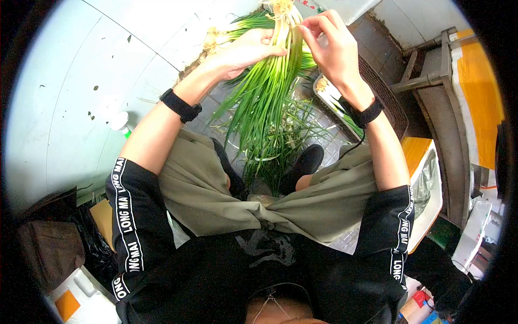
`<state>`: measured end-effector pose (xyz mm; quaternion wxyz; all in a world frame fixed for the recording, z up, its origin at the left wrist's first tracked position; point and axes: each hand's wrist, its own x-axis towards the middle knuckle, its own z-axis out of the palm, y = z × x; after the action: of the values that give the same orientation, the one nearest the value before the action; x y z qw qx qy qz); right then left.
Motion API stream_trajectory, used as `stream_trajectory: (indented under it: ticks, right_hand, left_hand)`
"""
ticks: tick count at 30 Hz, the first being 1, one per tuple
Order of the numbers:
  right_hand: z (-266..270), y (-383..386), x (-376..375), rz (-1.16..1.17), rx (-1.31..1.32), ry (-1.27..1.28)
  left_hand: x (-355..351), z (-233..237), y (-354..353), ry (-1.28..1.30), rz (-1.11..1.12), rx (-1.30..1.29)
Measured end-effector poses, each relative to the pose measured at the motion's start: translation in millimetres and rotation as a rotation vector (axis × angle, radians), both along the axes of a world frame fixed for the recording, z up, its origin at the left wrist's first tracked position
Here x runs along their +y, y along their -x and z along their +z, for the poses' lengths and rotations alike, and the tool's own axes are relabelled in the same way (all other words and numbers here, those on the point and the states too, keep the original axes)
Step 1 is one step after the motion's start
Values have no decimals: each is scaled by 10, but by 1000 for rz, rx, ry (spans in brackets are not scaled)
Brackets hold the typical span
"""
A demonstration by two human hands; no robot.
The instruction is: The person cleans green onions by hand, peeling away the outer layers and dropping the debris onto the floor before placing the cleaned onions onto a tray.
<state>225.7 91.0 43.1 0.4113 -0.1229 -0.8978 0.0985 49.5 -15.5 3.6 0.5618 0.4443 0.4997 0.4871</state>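
scallions point(270, 81) glossy leaves | wristbands point(181, 105) matt cloth | tray point(329, 100) metal

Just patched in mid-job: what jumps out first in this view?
A big bunch of green onions hangs top centre, roots up, leaves down between the knees. The left hand grips it from the side while the right hand pinches at the white stalks near the roots. Loose green trimmings lie on the floor below.

"LONG MAI" down left sleeve point(125, 216), "LONG" down right sleeve point(398, 258)
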Motion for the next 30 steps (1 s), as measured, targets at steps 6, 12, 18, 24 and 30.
stream_trajectory:
  ticks: [6, 12, 18, 24, 30]
  right_hand:
    - [-105, -13, -7, -7, -122, -233]
    - [-151, 5, 97, -25, -147, -454]
    - [-80, 42, 141, -94, -125, -483]
    - [35, 34, 116, -98, -54, -423]
    - [200, -30, 24, -164, -151, -406]
  left_hand:
    - [28, -50, 40, 14, -5, -31]
    - [49, -88, 6, 27, -51, -7]
    - [28, -67, -32, 43, -16, 68]
    - [39, -75, -30, 55, 5, 24]
    - [52, 43, -50, 82, -63, -125]
